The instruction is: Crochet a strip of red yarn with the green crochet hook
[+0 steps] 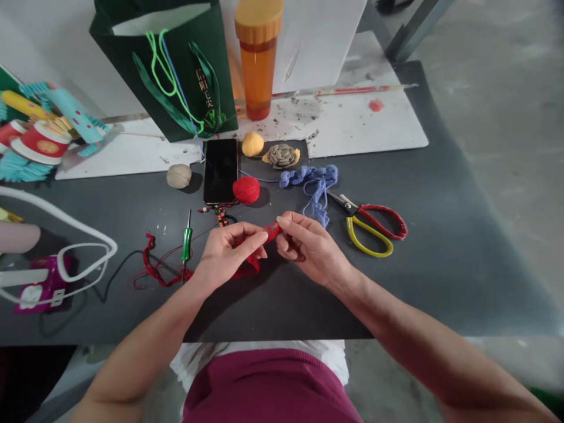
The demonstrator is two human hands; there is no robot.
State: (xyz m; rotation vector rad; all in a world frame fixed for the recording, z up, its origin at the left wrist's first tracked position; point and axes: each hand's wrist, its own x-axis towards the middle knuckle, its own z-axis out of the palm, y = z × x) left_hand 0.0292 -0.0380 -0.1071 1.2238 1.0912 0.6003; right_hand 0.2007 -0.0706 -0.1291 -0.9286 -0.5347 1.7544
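Between both hands is a red crocheted strip, pinched by thumb and fingers. My left hand is closed on it, and part of the strip hangs below the palm. My right hand is closed on the strip's other end, fingertips close to the left thumb. More of the red strip lies on the table at left, running under the left wrist. A green-handled crochet hook lies beside it. Just beyond the hands sit a red yarn ball and a beaded string, partly covered by the left hand.
Scissors with red and yellow handles lie right of a blue crocheted piece. Behind are a phone, a yellow yarn ball, a beige ball, a grey crocheted flower, an orange bottle and a green bag.
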